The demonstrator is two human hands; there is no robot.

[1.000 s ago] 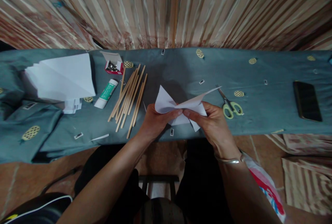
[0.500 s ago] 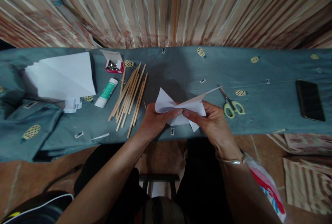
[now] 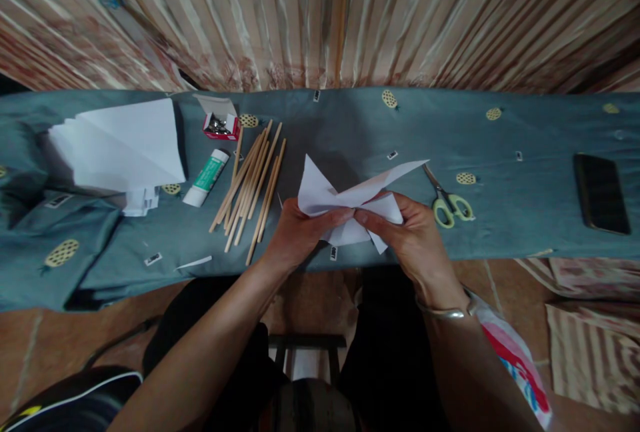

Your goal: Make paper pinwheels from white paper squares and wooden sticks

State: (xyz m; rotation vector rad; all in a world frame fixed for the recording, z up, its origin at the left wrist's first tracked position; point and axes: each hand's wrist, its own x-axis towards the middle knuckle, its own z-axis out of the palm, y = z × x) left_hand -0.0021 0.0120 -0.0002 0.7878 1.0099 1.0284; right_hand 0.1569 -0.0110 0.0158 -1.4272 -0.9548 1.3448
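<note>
Between my two hands is a white sheet of paper (image 3: 317,191) with its corners bent in toward the centre, like a paper pinwheel. My left hand (image 3: 303,232) is closed on its left side, the thumb pressing near the middle. From the other side, my right hand (image 3: 407,229) grips it too, its thumb tip almost meeting the left one at the centre. One pointed flap sticks up at the left, and a longer one reaches out to the right. Whatever lies under the thumbs is hidden. The fingers behind the paper are mostly covered.
Left of my hands lie several wooden sticks (image 3: 255,185), a glue stick (image 3: 206,177), an open box of metal pins or clips (image 3: 221,127) and a stack of white paper (image 3: 130,145). To the right are green-handled scissors (image 3: 453,209) and a black phone (image 3: 600,193).
The paper's left flap stands a little higher and the right flap has shifted slightly. Both hands keep their hold at nearly the same spot.
</note>
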